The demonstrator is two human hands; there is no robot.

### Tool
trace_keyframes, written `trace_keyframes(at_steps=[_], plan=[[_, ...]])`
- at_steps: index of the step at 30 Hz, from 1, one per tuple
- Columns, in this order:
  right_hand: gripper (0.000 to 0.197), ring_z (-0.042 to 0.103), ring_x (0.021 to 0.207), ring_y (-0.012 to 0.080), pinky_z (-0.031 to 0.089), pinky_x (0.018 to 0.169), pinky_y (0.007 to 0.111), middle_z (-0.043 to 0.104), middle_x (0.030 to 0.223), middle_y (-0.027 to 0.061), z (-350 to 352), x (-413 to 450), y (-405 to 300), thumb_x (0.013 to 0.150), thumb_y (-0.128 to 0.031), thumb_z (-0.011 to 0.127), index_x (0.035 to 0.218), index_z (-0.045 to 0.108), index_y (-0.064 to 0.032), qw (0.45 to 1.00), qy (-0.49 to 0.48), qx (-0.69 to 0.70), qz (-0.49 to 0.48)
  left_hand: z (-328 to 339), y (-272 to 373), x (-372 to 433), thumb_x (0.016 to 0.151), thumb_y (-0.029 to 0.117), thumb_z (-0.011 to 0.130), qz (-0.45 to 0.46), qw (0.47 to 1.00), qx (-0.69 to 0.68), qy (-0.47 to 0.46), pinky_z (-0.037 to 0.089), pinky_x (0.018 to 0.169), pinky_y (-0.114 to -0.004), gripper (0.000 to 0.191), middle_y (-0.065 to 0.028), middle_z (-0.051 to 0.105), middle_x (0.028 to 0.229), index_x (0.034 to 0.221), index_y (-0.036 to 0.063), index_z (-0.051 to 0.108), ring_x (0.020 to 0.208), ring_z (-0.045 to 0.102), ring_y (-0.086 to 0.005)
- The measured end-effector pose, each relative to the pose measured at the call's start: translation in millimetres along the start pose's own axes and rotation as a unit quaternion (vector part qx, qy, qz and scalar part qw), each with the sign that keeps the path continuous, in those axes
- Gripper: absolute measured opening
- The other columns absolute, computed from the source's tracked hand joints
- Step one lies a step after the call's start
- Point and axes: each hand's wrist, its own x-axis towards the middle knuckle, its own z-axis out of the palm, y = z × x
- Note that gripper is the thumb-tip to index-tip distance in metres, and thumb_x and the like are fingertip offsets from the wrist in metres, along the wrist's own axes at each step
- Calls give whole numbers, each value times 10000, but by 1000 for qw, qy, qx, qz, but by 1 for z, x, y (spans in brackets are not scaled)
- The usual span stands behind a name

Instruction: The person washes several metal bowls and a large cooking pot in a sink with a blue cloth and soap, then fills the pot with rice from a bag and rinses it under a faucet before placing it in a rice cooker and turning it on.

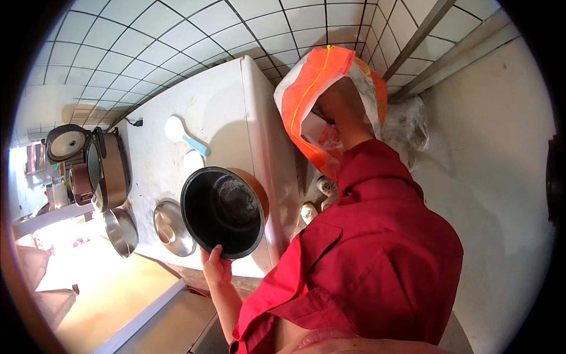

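My left hand [216, 266] grips the rim of a dark rice cooker inner pot [219, 212], thumb over the edge. The pot is tilted so its inside shows, with pale residue on the wall. My right hand [338, 99] reaches deep into an orange and white woven sack [305, 101]; its fingers are in shadow, so whether they hold anything is hidden. Beyond the pot, a white rice paddle with a light blue handle [196, 145] lies on the white countertop [177, 104]. A steel lid [183, 232] lies beside the pot.
A rice cooker with its lid raised [112, 170] and a steel bowl [120, 232] stand at the left of the countertop. A black plug [138, 123] lies near the tiled wall [177, 40]. Clear plastic bags [409, 124] are right of the sack. Several jars [309, 212] stand below the counter edge.
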Motion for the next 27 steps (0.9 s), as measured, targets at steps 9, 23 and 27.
trace_keyframes(at_steps=[9, 23, 27], plan=[[299, 536, 960, 293, 426, 806, 395, 542, 1073, 146, 7, 28, -90, 809, -215, 415, 1032, 567, -87, 989, -89, 5, -118, 3, -4, -1, 751, -82, 367, -5, 999, -31, 10, 508, 718, -460, 564, -167, 390, 1200, 1271, 103, 249, 1005, 495, -344], [312, 547, 951, 269, 437, 792, 390, 554, 1062, 121, 19, 18, -62, 822, -231, 406, 1067, 543, -96, 990, -111, -19, -81, 1, -5, -1, 733, -69, 410, 5, 1000, -3, -5, 480, 782, -433, 539, -156, 431, 1183, 1242, 72, 302, 1022, 490, -327], [316, 550, 949, 262, 441, 788, 389, 557, 1059, 114, 18, 27, -88, 825, -236, 403, 1077, 536, -98, 984, -114, -23, -138, 1, -3, 2, 728, -71, 411, 1, 1000, 9, 0, 460, 811, -445, 541, -155, 434, 1182, 1242, 64, 306, 1033, 482, -329]])
